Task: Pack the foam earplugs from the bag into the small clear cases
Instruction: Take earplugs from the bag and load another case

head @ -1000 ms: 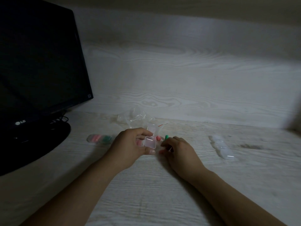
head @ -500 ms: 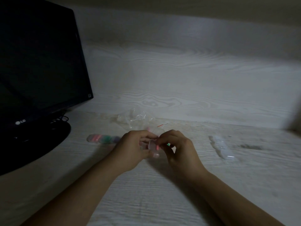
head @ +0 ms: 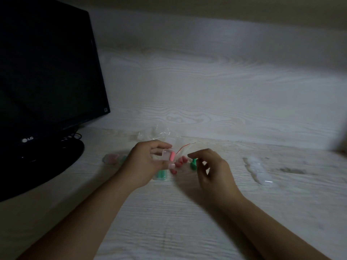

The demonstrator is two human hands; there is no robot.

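A black monitor [head: 47,72] with an LG logo stands at the left on a round black base [head: 43,166], dark cables [head: 72,136] bunched behind its foot. It sits on a pale wood-grain desk [head: 169,222], backed by a wall panel [head: 225,81] of the same grain

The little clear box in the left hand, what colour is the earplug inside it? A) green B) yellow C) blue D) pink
D: the left hand holds the small clear case and a pink earplug shows through it; the green earplug lies on the desk near the right hand.
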